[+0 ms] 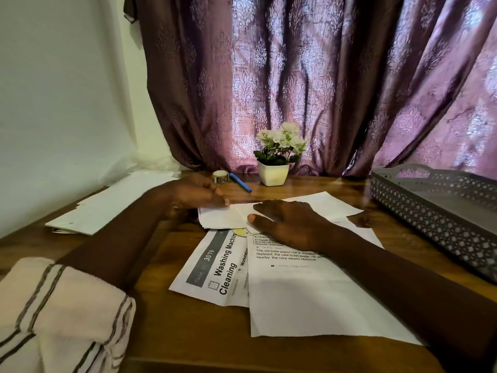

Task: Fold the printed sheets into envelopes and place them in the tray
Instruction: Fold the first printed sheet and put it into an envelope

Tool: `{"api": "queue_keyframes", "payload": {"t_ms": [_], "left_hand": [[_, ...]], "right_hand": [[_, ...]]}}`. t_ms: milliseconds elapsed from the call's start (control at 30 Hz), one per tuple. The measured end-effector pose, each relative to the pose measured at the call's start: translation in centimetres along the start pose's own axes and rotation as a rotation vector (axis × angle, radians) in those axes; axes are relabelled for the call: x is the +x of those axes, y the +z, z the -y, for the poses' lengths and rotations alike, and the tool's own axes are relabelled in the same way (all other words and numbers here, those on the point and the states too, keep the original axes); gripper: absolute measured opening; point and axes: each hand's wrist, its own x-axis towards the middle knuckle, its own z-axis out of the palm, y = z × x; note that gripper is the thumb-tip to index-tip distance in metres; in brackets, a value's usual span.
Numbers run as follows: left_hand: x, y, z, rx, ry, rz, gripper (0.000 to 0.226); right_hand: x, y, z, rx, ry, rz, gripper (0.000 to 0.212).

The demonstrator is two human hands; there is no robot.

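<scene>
Operator: Sheet (223, 218) half folded, so where does it sit for me?

Coach: It's in the middle of the table (188, 332), on top of two printed pages (215, 265) that lie text up. Your right hand (290, 224) rests flat on it, with the fingers straight and a little spread and the thumb tip on the white flap near the centre. Your left hand (196, 196) is at its far left edge, fingers curled and tips bunched on the paper. It looks like a pinch on that edge, though the hand is blurred.

Operator: How do I get this fold right?

Coach: Use your right palm as the anchor, so the sheet can't slide on the slick pages below. I'd bring the left edge over until it meets the flap under your thumb. Check that the corners line up, then run a fingertip along the crease from the middle outward. Don't press before the edges agree — a crooked crease is hard to undo.

Operator: And after?

Coach: The tray (430, 200) is at your right, well apart from the sheet, and I can't see its floor. The stack (115, 203) at your left looks like your supply.
</scene>
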Motion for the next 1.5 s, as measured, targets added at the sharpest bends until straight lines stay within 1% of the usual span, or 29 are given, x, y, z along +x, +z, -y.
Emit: {"api": "queue_keyframes", "payload": {"t_ms": [33,67,133,267,400,500,600,700,800,867,933,967,1000,1067,1133,1167,1267,1300,1400,1500], "left_hand": [[-0.5,-0.9,0.0,-0.003,-0.082,0.062,0.022],[-0.8,-1.8,0.0,0.0,-0.152,0.115,0.026],[-1.0,-2.7,0.4,-0.027,-0.203,0.16,0.04],[-0.7,-1.5,0.4,-0.124,-0.165,0.152,0.045],[-0.4,0.1,0.2,-0.172,-0.148,0.121,0.046],[-0.4,1.0,0.0,-0.184,-0.13,0.077,0.045],[0.0,1.9,-0.2,-0.191,-0.105,0.018,0.042],[0.0,3.2,-0.5,-0.197,-0.083,-0.023,0.032],[-0.1,4.2,-0.8,-0.193,-0.037,-0.09,0.048],[-0.1,4.2,-1.0,-0.203,-0.029,-0.132,0.058],[0.2,3.7,-1.1,-0.231,-0.03,-0.143,0.07],[0.5,3.2,-1.0,-0.244,-0.036,-0.14,0.075],[0.7,2.8,-0.9,-0.249,-0.042,-0.127,0.075],[0.6,2.3,-0.9,-0.217,-0.055,-0.083,0.063],[0.4,2.2,-0.9,-0.175,-0.084,-0.071,0.056],[0.2,2.3,-0.9,-0.159,-0.093,-0.088,0.057],[0.5,3.0,-0.5,-0.139,-0.112,-0.158,0.08],[0.7,3.1,-0.4,-0.13,-0.111,-0.175,0.081],[0.5,3.4,-0.6,-0.087,-0.101,-0.169,0.061],[0.1,3.6,-1.1,-0.049,-0.08,-0.122,0.053]], "right_hand": [[0.0,-0.1,0.0,-0.086,-0.01,0.016,0.082],[-0.1,-0.1,0.1,-0.137,-0.013,0.03,0.083],[-0.1,-0.1,0.3,-0.141,-0.005,0.037,0.083],[-0.7,-0.4,0.7,-0.069,-0.018,0.015,0.079],[-1.0,-0.6,1.2,0.09,-0.002,0.008,0.082],[-0.9,-0.6,1.4,0.166,-0.002,-0.003,0.083],[-0.5,-0.4,1.4,0.188,-0.009,-0.016,0.082],[-0.1,-0.3,1.0,0.281,-0.035,-0.012,0.069],[0.4,-0.4,0.4,0.39,-0.065,-0.057,0.055],[0.3,-0.6,0.3,0.425,-0.108,-0.147,0.047],[0.1,-0.8,0.4,0.384,-0.138,-0.251,0.04],[0.0,-0.8,0.4,0.341,-0.147,-0.293,0.041],[0.0,-0.8,0.5,0.286,-0.155,-0.326,0.043],[0.0,-0.7,0.6,0.186,-0.17,-0.357,0.047],[-0.1,-0.4,0.8,0.132,-0.183,-0.321,0.047],[-0.1,-0.2,0.9,0.114,-0.189,-0.286,0.047],[-0.2,0.3,0.9,0.107,-0.175,-0.178,0.048],[-0.2,0.4,0.9,0.111,-0.174,-0.154,0.048],[-0.1,0.4,1.0,0.106,-0.164,-0.124,0.048],[-0.2,0.2,1.1,0.092,-0.169,-0.137,0.049]]}}
